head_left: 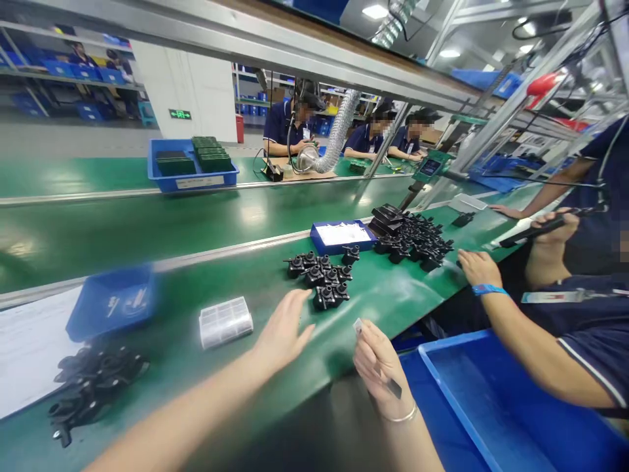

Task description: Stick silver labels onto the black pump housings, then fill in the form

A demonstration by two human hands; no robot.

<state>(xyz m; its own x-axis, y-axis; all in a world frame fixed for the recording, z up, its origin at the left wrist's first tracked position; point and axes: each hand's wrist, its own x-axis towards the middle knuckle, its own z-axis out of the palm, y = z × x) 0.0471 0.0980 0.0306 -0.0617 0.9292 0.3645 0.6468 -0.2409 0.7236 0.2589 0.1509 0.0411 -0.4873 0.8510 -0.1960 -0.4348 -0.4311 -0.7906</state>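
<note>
My left hand (282, 331) is open, fingers stretched over the green bench just in front of a small group of black plastic housings (330, 295). It holds nothing, and its fingertips appear just short of the nearest housings. Lower and to the right, my right hand (378, 364) is closed in a pinch. A small white piece (358, 324) shows at its fingertips. From the palm side sticks out the flat grey end of a thin tool (394, 388), perhaps tweezers; its middle is hidden by the fingers. Left of my left hand lies a pale, gridded translucent case or sheet (226, 321).
More black housings are heaped at left (93, 380) and far right (417, 239). Blue trays (111, 305) (339, 246) sit on the bench. At right, a co-worker's hand (479, 267) rests by the edge, above a large blue bin (491, 387).
</note>
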